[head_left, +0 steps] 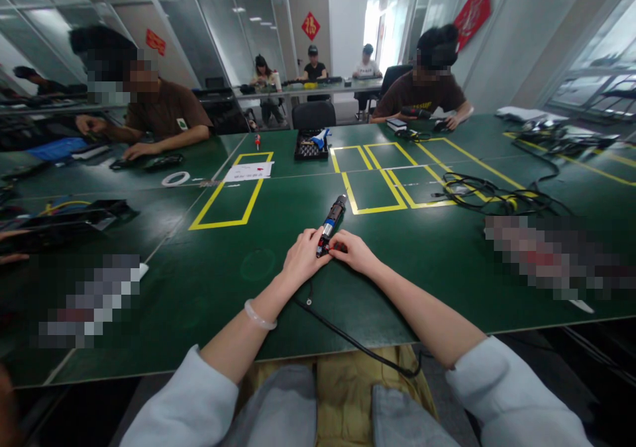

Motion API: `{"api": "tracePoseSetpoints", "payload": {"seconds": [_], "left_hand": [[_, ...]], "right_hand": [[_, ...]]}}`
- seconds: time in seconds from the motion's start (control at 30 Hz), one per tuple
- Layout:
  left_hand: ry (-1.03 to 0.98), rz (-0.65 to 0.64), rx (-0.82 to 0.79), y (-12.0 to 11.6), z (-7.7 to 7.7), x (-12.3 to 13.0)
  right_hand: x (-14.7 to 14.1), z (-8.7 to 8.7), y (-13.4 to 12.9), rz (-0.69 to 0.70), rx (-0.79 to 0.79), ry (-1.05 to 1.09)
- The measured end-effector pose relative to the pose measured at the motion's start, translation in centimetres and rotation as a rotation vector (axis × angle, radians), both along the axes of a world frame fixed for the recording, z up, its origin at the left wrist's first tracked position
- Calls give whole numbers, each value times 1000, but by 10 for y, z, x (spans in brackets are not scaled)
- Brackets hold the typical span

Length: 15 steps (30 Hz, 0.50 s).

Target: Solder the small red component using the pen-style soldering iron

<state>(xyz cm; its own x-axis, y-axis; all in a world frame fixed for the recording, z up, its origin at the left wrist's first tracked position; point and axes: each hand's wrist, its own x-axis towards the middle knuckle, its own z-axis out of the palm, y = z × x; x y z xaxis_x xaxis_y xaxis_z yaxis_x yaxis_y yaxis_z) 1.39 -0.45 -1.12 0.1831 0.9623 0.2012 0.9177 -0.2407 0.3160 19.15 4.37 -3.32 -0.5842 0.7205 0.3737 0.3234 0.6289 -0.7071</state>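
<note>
A slim opened power tool (332, 220), with a black nose, a blue band and a silver motor-like body showing, lies tilted on the green table with its nose pointing away from me. My left hand (301, 259) closes around its rear end from the left. From the right, my right hand (354, 251) pinches at the same rear end, where small red bits show; what sits between those fingertips is too small to make out. A black cord (348, 338) runs below my wrists to the table's front edge, and a thin lead with a ring terminal (309, 301) hangs near it.
Yellow tape rectangles mark the green table (397, 268). Beyond are a black parts tray (311, 145), a paper sheet (249, 171), a red screwdriver (257, 141) and a white tape ring (175, 179). Coiled black cables (477, 189) lie right. Co-workers sit across the table.
</note>
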Motion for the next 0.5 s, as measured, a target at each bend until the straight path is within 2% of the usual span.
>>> {"api": "tracePoseSetpoints", "payload": {"seconds": [0.23,0.5], "left_hand": [[72,13,46,-2,-1,2],[216,97,85,-3,2,12]], "right_hand": [[0,4,-1,-42,-6,48],[2,5,-3,-47,-92,144]]}}
